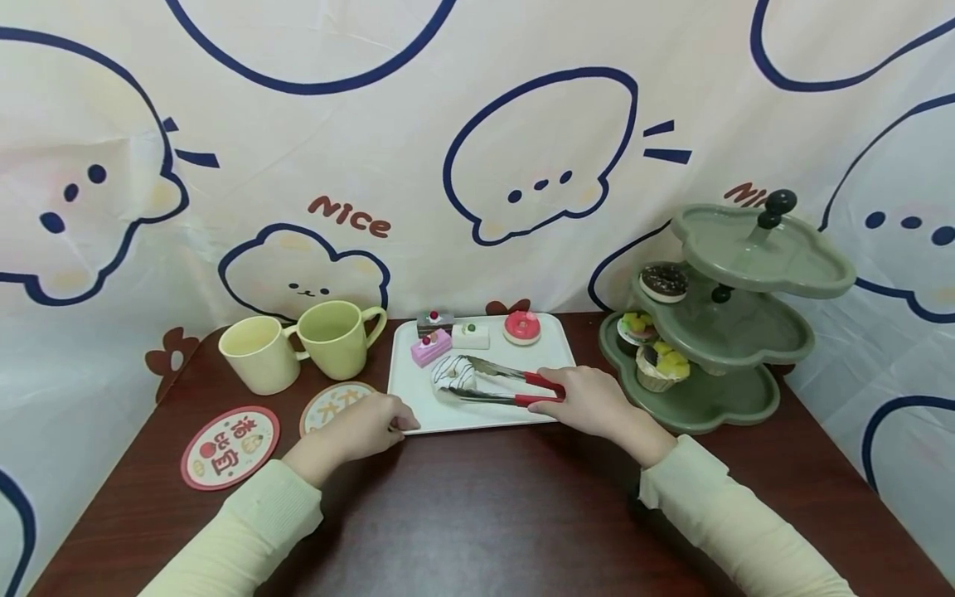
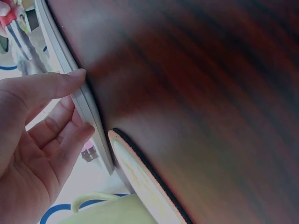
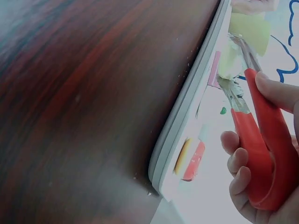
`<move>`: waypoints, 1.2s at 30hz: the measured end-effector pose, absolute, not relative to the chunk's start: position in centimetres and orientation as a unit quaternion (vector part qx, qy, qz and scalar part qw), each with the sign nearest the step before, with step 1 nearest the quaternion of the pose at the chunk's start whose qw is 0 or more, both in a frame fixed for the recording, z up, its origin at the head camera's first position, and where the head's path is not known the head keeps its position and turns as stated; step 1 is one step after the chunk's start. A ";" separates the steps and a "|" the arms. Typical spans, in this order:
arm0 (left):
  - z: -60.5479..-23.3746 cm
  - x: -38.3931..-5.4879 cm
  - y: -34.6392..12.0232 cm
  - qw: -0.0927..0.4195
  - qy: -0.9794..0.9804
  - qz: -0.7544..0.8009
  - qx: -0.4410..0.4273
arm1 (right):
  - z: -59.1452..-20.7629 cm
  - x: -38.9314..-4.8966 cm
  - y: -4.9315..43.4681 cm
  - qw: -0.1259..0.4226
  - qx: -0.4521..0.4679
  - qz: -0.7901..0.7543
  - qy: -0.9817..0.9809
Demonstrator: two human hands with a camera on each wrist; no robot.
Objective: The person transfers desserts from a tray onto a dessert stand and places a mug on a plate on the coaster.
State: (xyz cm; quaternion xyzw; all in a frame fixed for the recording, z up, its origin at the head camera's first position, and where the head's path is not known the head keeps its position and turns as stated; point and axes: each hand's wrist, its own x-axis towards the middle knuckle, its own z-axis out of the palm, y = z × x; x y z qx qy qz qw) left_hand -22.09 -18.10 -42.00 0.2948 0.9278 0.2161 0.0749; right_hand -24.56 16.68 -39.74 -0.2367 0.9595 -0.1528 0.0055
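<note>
The right hand (image 1: 585,400) grips red-handled tongs (image 1: 526,400), tips either side of the striped white donut (image 1: 452,374), left of middle on the white tray (image 1: 548,352) at the bench's (image 1: 485,514) far edge. The left hand (image 1: 367,425) pinches the tray's near edge by its left corner.

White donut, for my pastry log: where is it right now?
In the head view, the white donut is between the tips of the tongs, over the left half of the tray, near the pink cake.

Both forearms (image 1: 257,522) reach forward, left grip (image 1: 373,424) pinching, right grip (image 1: 585,400) curled.
</note>
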 end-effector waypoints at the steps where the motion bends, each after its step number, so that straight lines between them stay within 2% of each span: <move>1: -42.0 -22.1 -18.1 0.076 0.928 0.217 0.294 | -39.7 -24.5 16.8 0.005 -0.236 -0.153 0.960; 16: -42.3 -22.0 -18.2 0.079 0.928 0.219 0.289 | -38.4 -24.0 19.0 -0.008 -0.212 -0.146 0.966; 36: -42.1 -22.1 -18.1 0.071 0.927 0.220 0.294 | -35.4 -22.8 21.7 0.007 -0.179 -0.161 0.970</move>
